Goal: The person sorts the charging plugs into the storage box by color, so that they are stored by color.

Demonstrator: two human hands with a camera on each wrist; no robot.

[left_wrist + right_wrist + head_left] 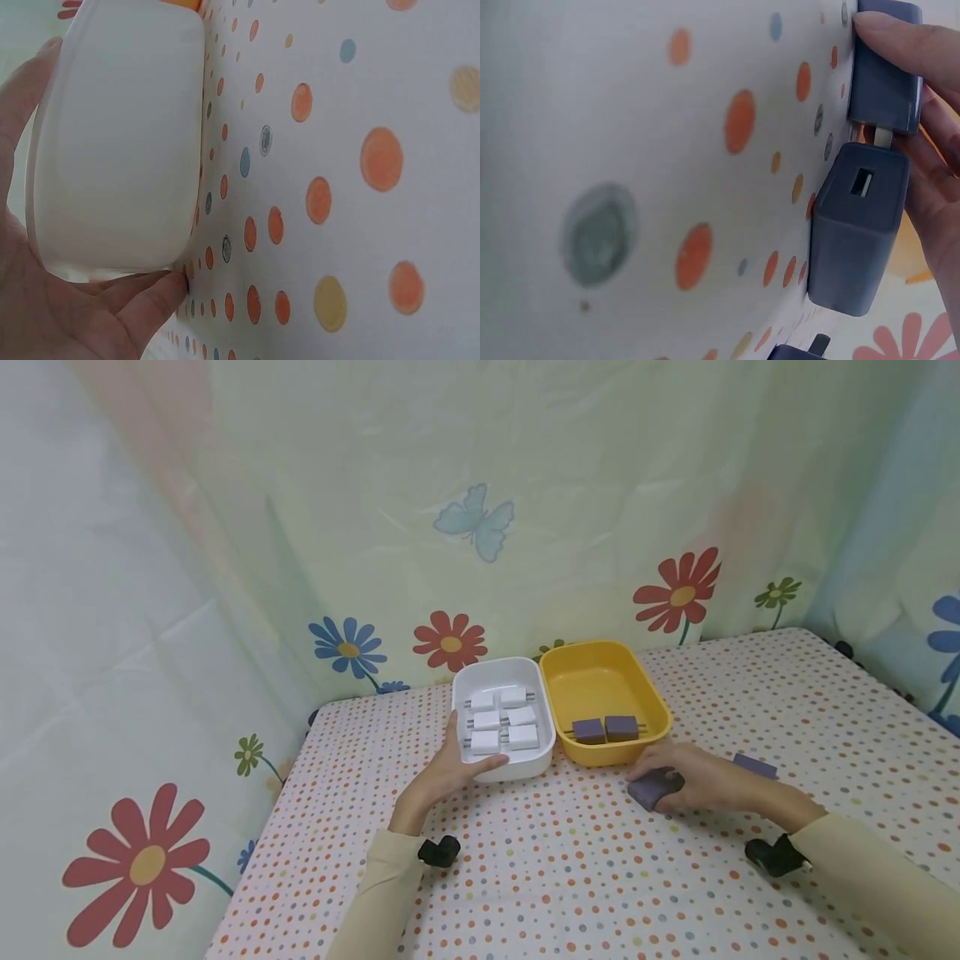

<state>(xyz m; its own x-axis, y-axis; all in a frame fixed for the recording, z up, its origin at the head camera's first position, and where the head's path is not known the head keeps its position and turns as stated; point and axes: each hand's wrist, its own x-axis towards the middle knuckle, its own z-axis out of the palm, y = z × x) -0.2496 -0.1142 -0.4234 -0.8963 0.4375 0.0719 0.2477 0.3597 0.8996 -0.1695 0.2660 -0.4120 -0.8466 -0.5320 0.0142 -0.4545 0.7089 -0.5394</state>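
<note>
My left hand (455,768) holds the front left corner of a white plastic box (538,767), thumb at the front and fingers along the left side. Several white charger plugs (485,721) lie in the box in two columns. In the left wrist view, the box wall (120,142) stands within the hand's grip. Just in front of the yellow box (600,672), my right hand (708,779) pinches a dark purple charger plug (885,67) at the table, thumb on its side. Another purple charger plug (859,225) with a USB slot is close by.
Two purple charger plugs (621,727) lie at the front of the yellow box, which stands against the white one. One more purple plug (755,766) lies right of my right hand on the dotted tablecloth (585,877). A flowered curtain (360,510) hangs behind.
</note>
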